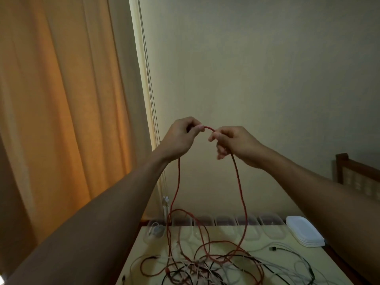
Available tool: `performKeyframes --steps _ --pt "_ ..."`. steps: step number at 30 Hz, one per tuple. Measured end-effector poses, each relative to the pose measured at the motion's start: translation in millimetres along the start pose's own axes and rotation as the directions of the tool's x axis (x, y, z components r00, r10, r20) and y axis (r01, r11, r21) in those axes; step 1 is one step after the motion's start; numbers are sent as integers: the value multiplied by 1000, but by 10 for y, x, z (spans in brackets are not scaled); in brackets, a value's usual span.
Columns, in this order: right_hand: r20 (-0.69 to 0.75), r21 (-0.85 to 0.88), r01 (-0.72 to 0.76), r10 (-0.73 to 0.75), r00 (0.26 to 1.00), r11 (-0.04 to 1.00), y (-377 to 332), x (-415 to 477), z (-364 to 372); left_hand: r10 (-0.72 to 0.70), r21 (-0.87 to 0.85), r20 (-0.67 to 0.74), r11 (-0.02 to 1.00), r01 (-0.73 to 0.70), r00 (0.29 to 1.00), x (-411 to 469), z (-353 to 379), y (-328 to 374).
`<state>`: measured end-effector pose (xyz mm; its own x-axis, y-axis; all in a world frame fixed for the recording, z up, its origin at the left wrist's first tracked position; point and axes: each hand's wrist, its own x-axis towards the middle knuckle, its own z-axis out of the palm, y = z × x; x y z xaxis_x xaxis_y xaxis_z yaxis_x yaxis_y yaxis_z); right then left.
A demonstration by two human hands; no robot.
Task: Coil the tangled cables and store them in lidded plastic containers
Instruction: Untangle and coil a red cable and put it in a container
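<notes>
The left hand (181,136) and right hand (234,145) each pinch the red cable (239,188) high above the table (152,249), both strands dropping into the tangle (197,270) near the front edge, where a hard pull may well tighten snags or sweep that tangle off.

The room is dim; warm orange light glows through the curtain (61,120) on the left, leaving the wall (267,79) murky grey-green. Wide-angle distortion bows the edges, and the containers (269,225) along the far edge of the table (152,248) look soft.
</notes>
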<state>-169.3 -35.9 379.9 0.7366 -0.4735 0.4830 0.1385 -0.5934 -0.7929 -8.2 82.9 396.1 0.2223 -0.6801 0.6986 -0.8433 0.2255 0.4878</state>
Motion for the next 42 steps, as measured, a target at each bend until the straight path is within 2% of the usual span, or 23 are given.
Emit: performKeyframes --steps 3,6,11,14,16,17,18,19,21,22,23,26,28,31,33,35,38,40,42 --pt "-218 4 -31 31 975 1000 -55 74 -81 -19 24 52 1000 18 998 -53 -44 -18" --pt "-438 75 -30 60 897 997 -12 146 -356 -65 38 61 997 63 996 -142 -124 -112" --pt "-680 242 -88 234 694 966 316 99 -979 -152 60 57 987 149 987 -313 -302 -422" --pt "-767 335 -173 374 521 926 614 -48 -1322 -216 51 60 976 213 975 -437 -398 -644" --pt "-802 355 -268 439 406 896 793 -194 -1498 -269 37 37 963 268 962 -521 -454 -785" --pt "-813 310 -352 438 383 883 869 -266 -1551 -290 26 18 957 290 957 -556 -473 -842" --pt "-818 212 -455 412 401 865 935 -324 -1578 -304 19 1 952 304 953 -584 -483 -885" --pt "-804 71 -549 374 463 833 968 -371 -1568 -310 11 -12 951 310 951 -603 -483 -902" --pt "-693 -270 -622 300 656 735 963 -406 -1434 -310 0 -31 951 310 950 -610 -443 -886" --pt "-610 -409 -591 273 743 696 921 -392 -1325 -302 6 -32 953 302 953 -596 -408 -838" --pt "-520 -487 -525 251 817 699 844 -368 -1176 -289 9 -28 957 289 957 -573 -363 -774" --pt "-243 -474 -249 147 959 845 554 -283 -632 -239 -26 -11 971 239 971 -472 -189 -479" --pt "-88 -344 -157 134 987 926 332 -262 -270 -199 -42 16 979 199 980 -421 -79 -244" --pt "112 -81 -193 202 973 978 20 -321 93 -161 -55 18 985 162 987 -414 -17 -14" --pt "150 78 -235 222 963 969 -66 -388 173 -160 -70 15 985 161 987 -461 -59 25" --pt "60 159 -223 216 975 962 -110 -439 151 -170 -83 54 981 174 984 -559 -125 14" --pt "-161 201 -154 188 969 967 -165 -488 9 -219 -145 117 961 235 969 -786 -181 -9" --pt "-322 268 -123 209 923 955 -224 -568 -125 -255 -180 122 945 274 959 -1002 -223 2" --pt "-453 231 -147 240 859 962 -236 -677 -253 -286 -202 118 931 305 951 -1240 -248 15"
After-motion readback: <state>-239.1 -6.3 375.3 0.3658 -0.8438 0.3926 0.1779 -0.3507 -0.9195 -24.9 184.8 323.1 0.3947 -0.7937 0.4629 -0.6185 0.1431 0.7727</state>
